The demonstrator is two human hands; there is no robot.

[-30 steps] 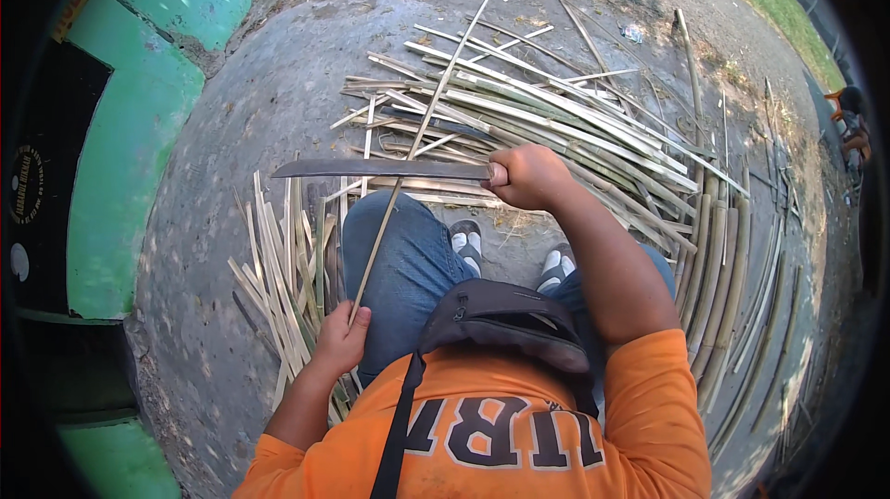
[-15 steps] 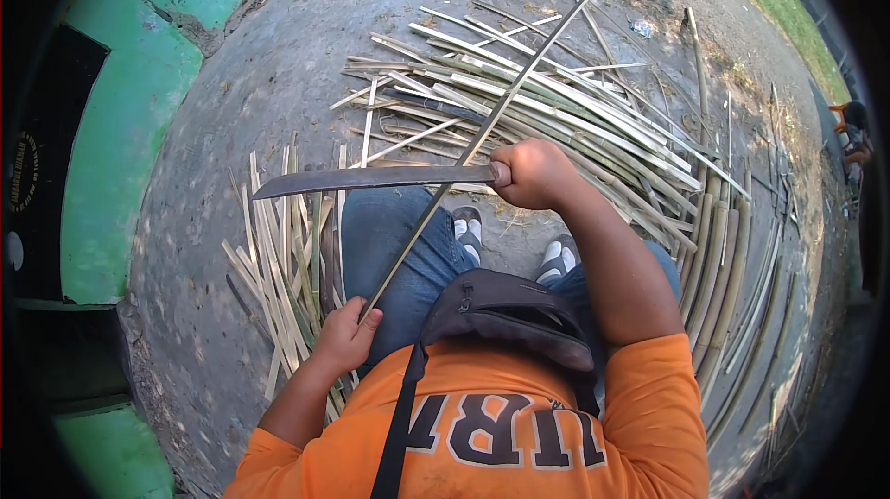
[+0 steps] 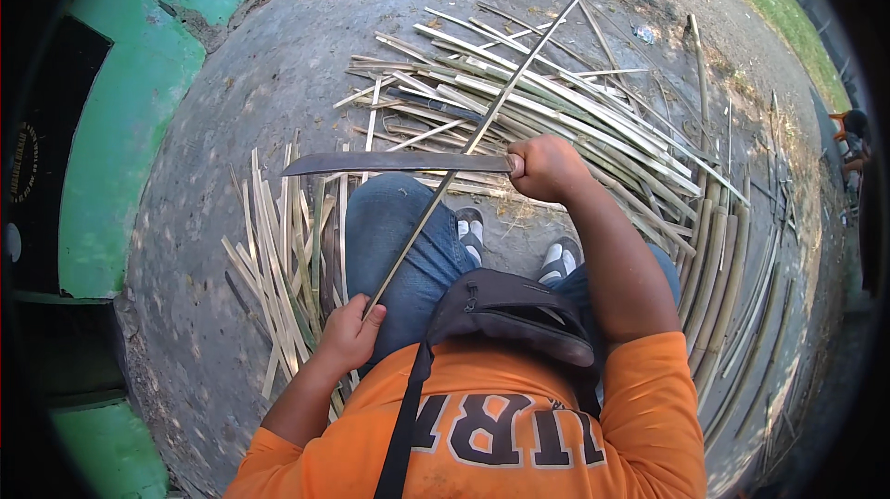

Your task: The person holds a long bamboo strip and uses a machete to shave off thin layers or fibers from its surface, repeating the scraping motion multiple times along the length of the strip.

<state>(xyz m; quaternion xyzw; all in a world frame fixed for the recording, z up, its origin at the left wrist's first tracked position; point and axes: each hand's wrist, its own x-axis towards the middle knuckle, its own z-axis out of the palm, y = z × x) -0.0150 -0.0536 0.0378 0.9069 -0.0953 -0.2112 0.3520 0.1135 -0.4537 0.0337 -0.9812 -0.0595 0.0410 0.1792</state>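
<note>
Bamboo strip [image 3: 473,142] runs from the left hand [image 3: 348,337], fingers pinching its near end, up across the long blade [image 3: 394,163] that the right hand [image 3: 549,168] grips with fingers curled tight. Judging by this, a steady, shallow blade angle should shave evenly.

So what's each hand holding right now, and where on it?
The right hand grips the long dark flat-bladed knife by its handle end. The left hand holds the thin pale bamboo strip at its near end, above the left knee.
</note>
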